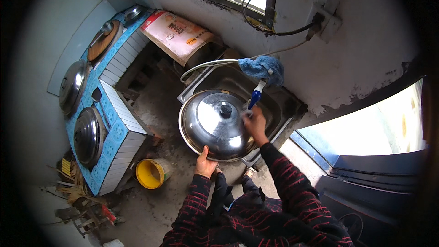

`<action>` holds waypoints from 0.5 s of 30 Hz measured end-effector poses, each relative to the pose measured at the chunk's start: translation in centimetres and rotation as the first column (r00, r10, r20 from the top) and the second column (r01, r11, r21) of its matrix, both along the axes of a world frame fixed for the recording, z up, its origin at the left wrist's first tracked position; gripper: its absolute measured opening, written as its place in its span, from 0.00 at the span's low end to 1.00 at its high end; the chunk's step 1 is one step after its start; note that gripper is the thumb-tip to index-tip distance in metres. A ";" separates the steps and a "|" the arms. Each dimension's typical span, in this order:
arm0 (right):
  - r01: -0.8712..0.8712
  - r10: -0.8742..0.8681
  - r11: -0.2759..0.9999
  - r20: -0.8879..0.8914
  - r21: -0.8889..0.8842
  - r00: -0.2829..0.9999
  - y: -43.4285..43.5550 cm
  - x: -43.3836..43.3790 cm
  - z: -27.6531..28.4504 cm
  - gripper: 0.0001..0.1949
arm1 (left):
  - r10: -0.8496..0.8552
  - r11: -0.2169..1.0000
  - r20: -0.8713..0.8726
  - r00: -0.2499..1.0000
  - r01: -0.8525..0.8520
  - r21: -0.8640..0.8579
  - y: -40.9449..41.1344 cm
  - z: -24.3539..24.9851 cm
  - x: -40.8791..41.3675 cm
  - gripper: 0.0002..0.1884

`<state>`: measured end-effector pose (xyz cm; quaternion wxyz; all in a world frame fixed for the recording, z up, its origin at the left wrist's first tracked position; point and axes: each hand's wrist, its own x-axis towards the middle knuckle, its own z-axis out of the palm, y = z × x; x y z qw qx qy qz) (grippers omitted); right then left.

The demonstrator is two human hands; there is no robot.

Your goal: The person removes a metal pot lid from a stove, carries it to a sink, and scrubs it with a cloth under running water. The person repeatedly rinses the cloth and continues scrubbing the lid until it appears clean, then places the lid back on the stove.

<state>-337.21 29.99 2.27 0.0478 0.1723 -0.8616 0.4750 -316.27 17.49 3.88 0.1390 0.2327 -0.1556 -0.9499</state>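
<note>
A large domed stainless-steel pot lid [207, 128] with a black knob [225, 110] lies tilted across a metal sink [274, 101]. My left hand [205, 166] grips its near rim, thumb on top. My right hand [256, 125] is at the lid's right side, fingers curled and blurred below a tap with a blue nozzle [254, 98]. Something pale and blurred shows at those fingertips; I cannot tell whether it is a held thing or water. A blue cloth [262, 68] is wrapped around the tap above.
On the left, a blue-tiled stove [118, 132] carries lidded pots [87, 137] and a wooden board [104, 43] with a ladle. A yellow bucket [150, 174] stands on the floor near firewood [80, 192]. A white hose [209, 63] and a wall socket with cables [319, 20] are near the sink.
</note>
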 end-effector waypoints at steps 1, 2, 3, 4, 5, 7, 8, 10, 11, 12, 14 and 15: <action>-0.078 0.077 0.996 -0.029 -0.031 0.997 -0.9 2.1 1.5 0.19 | 0.002 1.000 -0.006 1.000 -0.002 0.009 -0.3 -0.5 -0.4 0.16; -0.190 0.188 0.981 -0.035 -0.051 0.982 -1.4 4.4 3.5 0.23 | -0.005 0.999 -0.007 1.000 0.006 0.049 -0.5 -0.8 -1.0 0.18; -0.317 0.314 0.946 -0.054 -0.070 0.948 -1.6 6.2 4.3 0.25 | -0.021 0.998 -0.013 1.000 0.022 0.054 -0.6 -1.0 -1.7 0.18; -0.405 0.399 0.913 -0.096 -0.054 0.912 -1.8 7.6 5.9 0.27 | -0.032 0.998 -0.023 0.999 0.033 0.053 -0.8 -1.3 -2.1 0.17; -0.440 0.432 0.896 -0.109 -0.058 0.895 -1.6 7.6 6.3 0.26 | -0.008 0.997 -0.015 1.000 0.010 0.079 -0.8 -1.4 -2.0 0.17; -0.393 0.381 0.917 -0.140 -0.070 0.914 -1.4 6.5 5.5 0.26 | -0.026 0.999 -0.002 1.000 0.026 0.045 -0.7 -1.8 -1.1 0.18; -0.308 0.294 0.948 -0.151 -0.082 0.944 -1.3 4.9 4.0 0.25 | -0.032 0.999 0.012 0.999 0.031 0.026 -0.7 -1.6 -0.4 0.18; -0.118 0.118 0.989 -0.001 -0.087 0.993 0.2 0.4 1.6 0.22 | -0.062 0.998 -0.028 0.998 0.061 -0.012 -0.4 -0.1 0.2 0.19; -0.001 0.005 1.000 0.158 -0.026 0.987 0.9 -1.2 0.7 0.21 | -0.084 0.996 -0.009 0.996 0.084 -0.001 -0.2 0.3 0.5 0.20; 0.049 -0.047 0.999 0.163 -0.007 0.986 1.2 -2.5 0.2 0.20 | -0.102 0.995 0.008 0.995 0.102 0.008 -0.2 0.5 0.6 0.20; 0.072 -0.076 0.996 0.079 0.052 0.994 1.4 -2.0 -0.5 0.21 | -0.089 0.996 -0.005 0.996 0.089 0.008 0.0 0.4 -0.1 0.20; -0.034 0.032 0.999 0.153 0.016 0.988 0.6 -0.3 0.8 0.22 | -0.060 0.998 -0.005 0.998 0.060 0.005 -0.1 0.0 0.2 0.20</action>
